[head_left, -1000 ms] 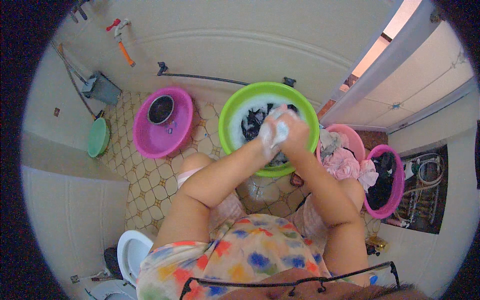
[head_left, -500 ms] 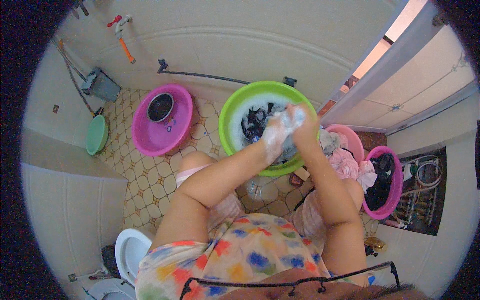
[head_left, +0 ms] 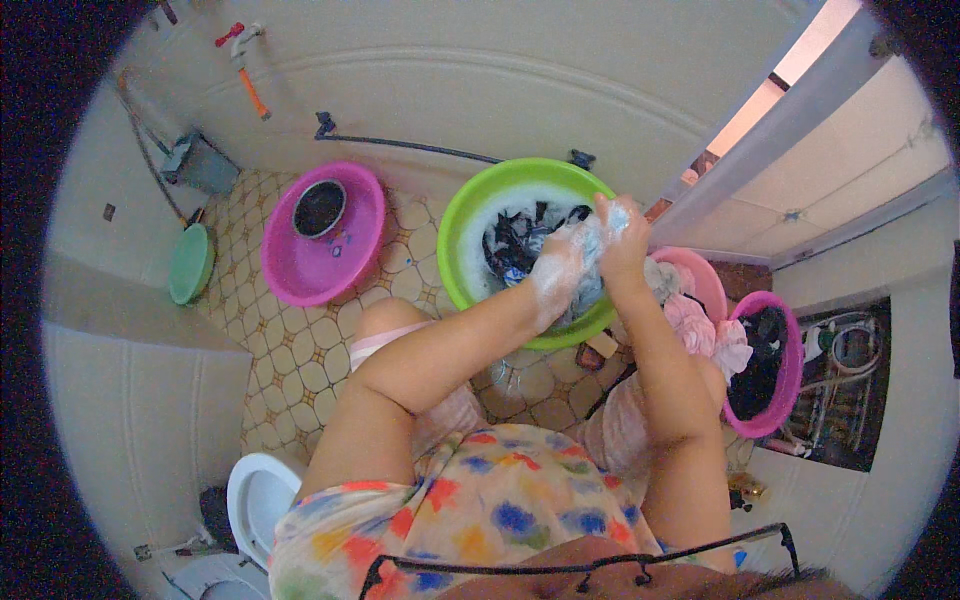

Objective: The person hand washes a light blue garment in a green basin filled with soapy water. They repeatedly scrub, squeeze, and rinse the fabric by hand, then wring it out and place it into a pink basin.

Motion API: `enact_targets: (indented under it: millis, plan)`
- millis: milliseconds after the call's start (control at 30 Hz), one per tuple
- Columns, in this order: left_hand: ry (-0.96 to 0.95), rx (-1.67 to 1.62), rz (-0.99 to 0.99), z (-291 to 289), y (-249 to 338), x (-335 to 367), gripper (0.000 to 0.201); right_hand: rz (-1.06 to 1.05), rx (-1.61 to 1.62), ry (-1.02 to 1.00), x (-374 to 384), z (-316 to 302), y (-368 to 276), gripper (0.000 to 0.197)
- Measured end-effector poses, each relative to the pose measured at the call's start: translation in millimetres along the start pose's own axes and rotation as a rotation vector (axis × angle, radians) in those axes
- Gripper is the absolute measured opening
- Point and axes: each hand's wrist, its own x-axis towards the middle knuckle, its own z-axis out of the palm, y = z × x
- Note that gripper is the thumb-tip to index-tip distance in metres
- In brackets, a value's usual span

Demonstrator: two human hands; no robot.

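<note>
Soapy foam coats both hands above the lime-green basin (head_left: pixel 447 245). My left hand (head_left: pixel 558 272) is closed on a light greyish-blue wet cloth (head_left: pixel 590 246). Gripping the same cloth, my right hand (head_left: pixel 622 240) is at the basin's right side, a little higher than the left. The cloth stretches between the two hands, and its lower part hangs into the basin. Dark clothes (head_left: pixel 512 240) lie in white suds on the basin's left side. The cloth's kind cannot be made out.
Left of the green basin stands a magenta basin (head_left: pixel 310 285) holding a small dark-bottomed bowl (head_left: pixel 320 209). A pink basin (head_left: pixel 708 283) with pale clothes and a magenta tub (head_left: pixel 792 370) of black clothes are to the right. A soap-like tan block (head_left: pixel 602 344) lies by the green basin.
My right hand has shifted slightly to the right, away from the left hand. More of the cloth now shows between them. My left hand has moved a little to the right.
</note>
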Motion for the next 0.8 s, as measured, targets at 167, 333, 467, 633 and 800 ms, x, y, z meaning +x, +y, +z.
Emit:
enact_targets:
  millis: [167,333,467,633,800]
  plan:
    - [-0.170,-0.382,-0.215,-28.5,-2.3,20.2,0.024,-0.372,-0.174,-0.032,-27.5,16.6,-17.7,0.022]
    - [-0.080,-0.406,-0.188,-14.2,3.3,6.6,0.020,-0.382,-0.065,0.015,-25.7,12.2,-12.4,0.023]
    - [-0.156,-0.310,-0.109,-6.5,4.3,1.8,0.024,-0.020,-0.082,-0.019,1.6,-3.4,4.5,0.021]
    - [-0.373,-0.531,-0.279,-28.6,20.9,0.1,0.034,-0.183,0.150,-0.146,-2.9,-6.6,23.3,0.020]
    - [-0.321,-0.487,-0.361,-31.8,43.8,-16.2,0.036,0.111,0.471,-0.695,-10.3,-28.2,34.7,0.039]
